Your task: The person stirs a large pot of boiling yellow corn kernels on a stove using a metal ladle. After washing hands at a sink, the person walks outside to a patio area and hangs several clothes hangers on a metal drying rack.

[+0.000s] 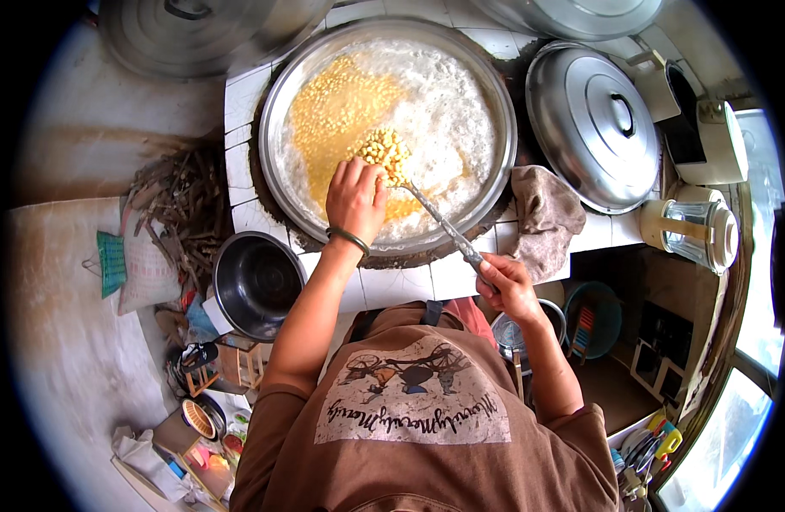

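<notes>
A wide metal pan [271, 162] holds foamy, bubbling liquid and many yellow kernels that look like corn or soybeans. Over it, a ladle [439, 220] carries a heap of these kernels [384, 152]; the shape of its bowl is hidden beneath them. My right hand [509, 287] is closed round the lower end of the ladle's long handle, just off the near edge of the stove. My left hand [356, 198], with a dark bangle at the wrist, reaches over the pan's near rim. Its curled fingertips touch the near left side of the heap; what they pinch is hidden.
White tiles [401, 286] surround the pan. On the right sit a brown cloth [546, 222], a large domed lid [593, 128] and a blender jug [691, 235]. A black basin [257, 284] stands at the left, near firewood [177, 200]. Another lid [204, 43] is at the far left.
</notes>
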### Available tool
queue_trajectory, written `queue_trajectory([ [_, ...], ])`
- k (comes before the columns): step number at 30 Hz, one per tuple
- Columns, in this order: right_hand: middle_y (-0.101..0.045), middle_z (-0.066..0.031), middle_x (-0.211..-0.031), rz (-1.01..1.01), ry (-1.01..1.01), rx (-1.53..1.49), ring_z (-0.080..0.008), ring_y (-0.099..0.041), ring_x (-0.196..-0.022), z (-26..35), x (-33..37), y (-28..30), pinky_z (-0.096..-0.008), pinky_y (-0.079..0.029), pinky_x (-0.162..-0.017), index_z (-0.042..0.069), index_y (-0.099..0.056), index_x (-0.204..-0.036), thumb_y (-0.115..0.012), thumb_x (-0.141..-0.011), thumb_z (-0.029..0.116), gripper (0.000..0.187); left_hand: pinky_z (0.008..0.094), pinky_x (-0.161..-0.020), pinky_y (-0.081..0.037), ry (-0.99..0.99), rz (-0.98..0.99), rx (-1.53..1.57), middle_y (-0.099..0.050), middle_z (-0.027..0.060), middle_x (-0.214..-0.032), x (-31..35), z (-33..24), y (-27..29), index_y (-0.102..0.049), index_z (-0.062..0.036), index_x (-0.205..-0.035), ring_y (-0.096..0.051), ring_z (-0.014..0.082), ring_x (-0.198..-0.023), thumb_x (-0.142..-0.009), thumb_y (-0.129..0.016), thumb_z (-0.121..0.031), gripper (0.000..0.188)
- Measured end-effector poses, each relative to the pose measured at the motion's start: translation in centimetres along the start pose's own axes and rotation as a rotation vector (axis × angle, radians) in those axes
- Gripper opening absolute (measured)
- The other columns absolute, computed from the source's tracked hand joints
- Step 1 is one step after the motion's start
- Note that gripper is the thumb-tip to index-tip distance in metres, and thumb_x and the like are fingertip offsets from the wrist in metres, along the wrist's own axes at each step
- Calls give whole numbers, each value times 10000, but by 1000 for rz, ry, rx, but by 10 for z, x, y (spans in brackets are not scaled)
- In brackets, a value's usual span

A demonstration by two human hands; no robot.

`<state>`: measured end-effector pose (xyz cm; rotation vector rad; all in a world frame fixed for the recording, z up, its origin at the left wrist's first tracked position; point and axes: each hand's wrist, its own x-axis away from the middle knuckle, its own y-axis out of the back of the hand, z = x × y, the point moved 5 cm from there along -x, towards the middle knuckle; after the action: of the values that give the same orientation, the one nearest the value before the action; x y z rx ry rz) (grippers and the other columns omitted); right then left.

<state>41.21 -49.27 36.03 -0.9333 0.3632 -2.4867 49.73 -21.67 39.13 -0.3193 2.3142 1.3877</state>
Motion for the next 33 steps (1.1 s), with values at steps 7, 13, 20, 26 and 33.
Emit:
queue_trajectory([
  [7,-423,59,-622,-100,-30,34,-27,-305,-476,-5,2,6,-208,-216,-420,34,-619,-1123,-482,-1071,249,260,244,-710,-438,700,190,1350,-564,9,-924,10,-5,25,-583,-29,-1019,-538,111,-835,-909,-681,-100,163],
  [13,-428,40,-601,-153,-9,38,-50,-319,-442,-13,-2,19,-228,-208,-392,96,-555,-889,-484,-1061,252,242,359,-728,-440,46,673,2152,-573,82,-891,-22,-161,153,-626,-66,-900,-543,215,-795,-944,-700,-240,194],
  [20,-444,44,-631,-184,-30,112,-42,-311,-448,-1,-1,22,-228,-211,-406,80,-613,-971,-527,-1053,281,233,276,-624,-408,-299,561,2300,-627,28,-841,-36,-193,190,-705,-25,-916,-544,124,-695,-934,-727,-256,233],
  [26,-485,41,-620,-245,-68,123,-35,-359,-446,4,1,25,-211,-245,-406,95,-604,-934,-543,-1050,293,237,355,-736,-439,-89,786,2198,-595,72,-877,-17,-167,190,-699,-31,-989,-558,223,-805,-884,-786,-271,276],
  [33,-483,46,-605,-260,42,326,-24,-393,-467,10,1,15,-215,-273,-416,60,-570,-857,-536,-1052,204,245,255,-734,-429,725,342,1793,-532,28,-852,113,-68,111,-569,-46,-934,-516,115,-785,-975,-640,-129,117],
])
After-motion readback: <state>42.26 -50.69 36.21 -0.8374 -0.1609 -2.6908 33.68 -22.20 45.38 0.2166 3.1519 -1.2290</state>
